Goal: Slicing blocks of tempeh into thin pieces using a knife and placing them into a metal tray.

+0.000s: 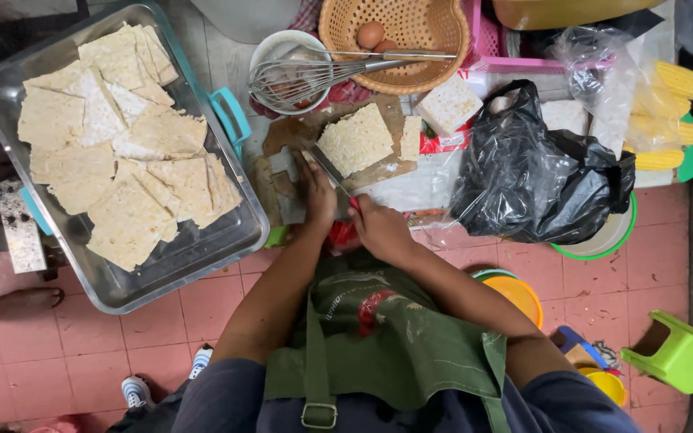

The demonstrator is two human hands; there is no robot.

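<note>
Her right hand (378,228) gripped the knife (329,170) while the left hand (318,196) pressed its blade flat toward the slab (354,140) on the board (298,132); a level blade should slice evenly.

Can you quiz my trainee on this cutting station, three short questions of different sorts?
1. True or false: the right hand holds the knife over the pale slab on the cutting board.
2. Where do most of the cut slices lie? A) in the woven basket B) in the metal tray C) on the floor
3. Fill in: the whisk rests across a white ____.

Key
1. True; the left hand lies beside the blade.
2. B, the metal tray at the person's left.
3. Bowl; the woven basket beside it holds eggs.
</note>
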